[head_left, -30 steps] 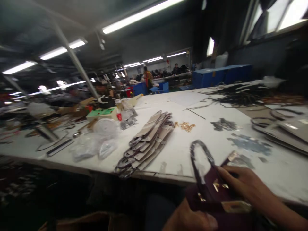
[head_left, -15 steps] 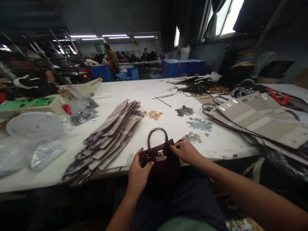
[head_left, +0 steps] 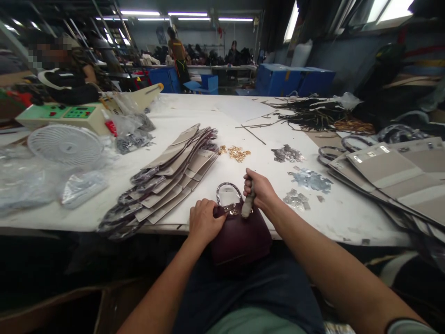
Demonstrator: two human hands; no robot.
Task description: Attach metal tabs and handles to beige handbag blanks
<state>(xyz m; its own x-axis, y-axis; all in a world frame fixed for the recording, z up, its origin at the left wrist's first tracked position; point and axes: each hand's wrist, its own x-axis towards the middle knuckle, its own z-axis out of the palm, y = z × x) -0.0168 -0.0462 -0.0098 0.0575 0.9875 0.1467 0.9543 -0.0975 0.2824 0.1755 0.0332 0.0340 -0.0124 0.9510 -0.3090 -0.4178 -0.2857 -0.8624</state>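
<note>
Left hand (head_left: 203, 222) clamped on small maroon handbag (head_left: 239, 239) at near table edge (head_left: 313, 239), right hand (head_left: 259, 190) fisted around grey tool (head_left: 248, 205) at bag's clasp (head_left: 232, 210)

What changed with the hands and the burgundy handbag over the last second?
The right hand left the flap and now grips a grey-handled tool upright, its tip on the burgundy handbag by the gold clasp. The left hand shifted from the bag's side onto its top. The stack of grey panels and gold fittings stayed put.

Smooth, seemingly leather handbag (head_left: 241, 239); shiny gold metal clasps (head_left: 238, 153).
</note>
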